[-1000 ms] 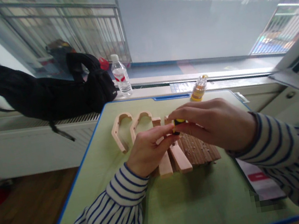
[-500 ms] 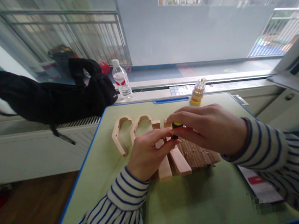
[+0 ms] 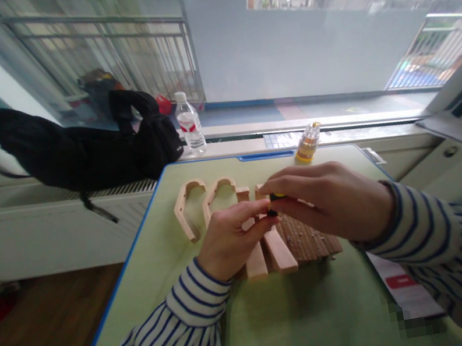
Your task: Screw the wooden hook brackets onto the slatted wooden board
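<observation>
Black-and-yellow tool (image 3: 278, 196) is pinched by the left hand (image 3: 231, 241) and the right hand (image 3: 328, 198), above pale wooden bars (image 3: 281, 252) on the green table (image 3: 154, 268).

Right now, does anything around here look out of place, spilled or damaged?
Nothing visible looks spilled or damaged. The one untidy thing is the black bag by the far left corner of the table: its strap hangs loose. Beyond your left hand, curved wooden pieces lie side by side.
</observation>
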Tool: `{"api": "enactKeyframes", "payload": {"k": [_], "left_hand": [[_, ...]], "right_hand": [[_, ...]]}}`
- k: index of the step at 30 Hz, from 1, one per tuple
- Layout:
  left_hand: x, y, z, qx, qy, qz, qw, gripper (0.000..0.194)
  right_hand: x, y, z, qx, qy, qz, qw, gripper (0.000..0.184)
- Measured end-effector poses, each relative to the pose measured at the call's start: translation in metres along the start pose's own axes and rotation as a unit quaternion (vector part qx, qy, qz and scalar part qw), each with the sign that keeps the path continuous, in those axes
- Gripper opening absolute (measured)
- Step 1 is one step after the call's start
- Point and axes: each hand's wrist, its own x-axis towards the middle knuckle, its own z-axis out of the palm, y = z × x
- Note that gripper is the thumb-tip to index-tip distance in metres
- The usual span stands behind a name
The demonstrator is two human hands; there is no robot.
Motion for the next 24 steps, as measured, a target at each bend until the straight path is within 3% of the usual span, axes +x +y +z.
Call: {"api": "enactKeyframes", "payload": {"k": [16, 24], "left_hand": [[0.001, -0.001, -0.004, -0.013, -0.071, -0.005, 0.997, 0.025], [-0.003, -0.003, 0.0, -0.004, -0.016, -0.003, 1.0, 0.028]], "right_hand": [[-0.005, -0.004, 0.012, -0.029, 0.06, 0.027, 0.997, 0.026], [-0.003, -0.007, 0.012, -0.036, 0.047, 0.035, 0.998, 0.026]]}}
